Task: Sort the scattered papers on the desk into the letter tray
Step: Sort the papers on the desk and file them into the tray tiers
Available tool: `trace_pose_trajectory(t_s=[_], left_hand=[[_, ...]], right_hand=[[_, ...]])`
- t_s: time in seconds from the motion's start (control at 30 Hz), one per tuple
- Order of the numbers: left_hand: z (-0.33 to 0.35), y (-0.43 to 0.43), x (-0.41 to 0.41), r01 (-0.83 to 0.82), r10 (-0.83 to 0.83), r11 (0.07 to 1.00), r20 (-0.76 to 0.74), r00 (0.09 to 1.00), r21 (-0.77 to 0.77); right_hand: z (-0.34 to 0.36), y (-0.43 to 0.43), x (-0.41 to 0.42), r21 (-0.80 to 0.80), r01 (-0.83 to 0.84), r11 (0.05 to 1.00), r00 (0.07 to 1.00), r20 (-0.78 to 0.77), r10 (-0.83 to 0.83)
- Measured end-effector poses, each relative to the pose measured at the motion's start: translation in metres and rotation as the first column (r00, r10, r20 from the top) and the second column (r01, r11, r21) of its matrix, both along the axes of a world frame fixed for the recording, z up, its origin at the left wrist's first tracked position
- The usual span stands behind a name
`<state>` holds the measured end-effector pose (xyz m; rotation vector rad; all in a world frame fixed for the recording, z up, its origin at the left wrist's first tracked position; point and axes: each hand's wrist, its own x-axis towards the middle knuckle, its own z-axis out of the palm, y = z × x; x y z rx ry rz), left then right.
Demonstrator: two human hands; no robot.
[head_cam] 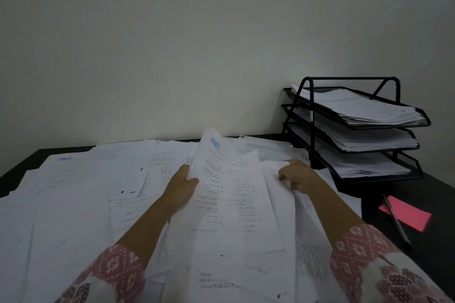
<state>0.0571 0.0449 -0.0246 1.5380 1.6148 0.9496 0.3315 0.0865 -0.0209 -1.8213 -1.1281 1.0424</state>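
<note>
The left hand (pixel 183 184) pinches a blue-headed printed white sheet (pixel 229 194) over the scattered white papers (pixel 81 194); the right hand (pixel 299 177) grips a plain white sheet (pixel 278 204) (just beside). The black three-tier mesh letter tray (pixel 349 78) stands rear right.

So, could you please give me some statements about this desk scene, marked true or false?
The black wire three-tier letter tray holds papers on every tier. True.
The left hand holds a printed white sheet with a blue logo. True.
The black pen lies inside the tray. False: it lies across the pink paper note on the dark desk.
The right hand rests flat and empty. False: it grips another white sheet.
</note>
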Motion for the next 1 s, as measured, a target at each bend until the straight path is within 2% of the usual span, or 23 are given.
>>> trace_pose_trajectory(t_s=[0.27, 0.43, 0.57, 0.63, 0.73, 0.8, 1.0], left_hand=[[-0.001, 0.000, 0.017, 0.014, -0.006, 0.999, 0.185, 0.983, -0.040], [-0.001, 0.002, 0.019, 0.039, -0.014, 0.996, 0.286, 0.958, -0.085], [0.000, 0.006, 0.016, -0.005, 0.051, 0.992, 0.361, 0.931, -0.128], [0.003, 0.007, 0.013, -0.041, 0.103, 0.987, 0.423, 0.900, -0.153], [0.006, 0.009, 0.012, -0.048, 0.130, 0.981, 0.457, 0.880, -0.188], [0.008, 0.008, 0.015, -0.022, 0.106, 0.981, 0.438, 0.893, -0.192], [0.016, 0.012, 0.019, 0.073, -0.009, 0.991, 0.486, 0.874, -0.113]], right_hand=[[-0.013, 0.002, 0.015, 0.124, 0.185, 0.975, 0.983, -0.001, -0.186], [-0.016, -0.003, 0.006, 0.037, 0.062, 0.997, 0.978, -0.202, -0.054], [-0.012, -0.004, 0.004, 0.077, 0.013, 0.997, 0.971, -0.240, 0.006], [-0.009, -0.005, 0.005, 0.127, 0.032, 0.991, 0.928, -0.373, 0.018], [-0.004, -0.006, 0.004, 0.217, -0.030, 0.976, 0.843, -0.519, 0.141], [0.005, -0.010, -0.001, 0.288, -0.095, 0.953, 0.829, -0.508, 0.236], [0.049, -0.014, -0.008, 0.444, -0.106, 0.890, 0.891, -0.354, 0.283]])
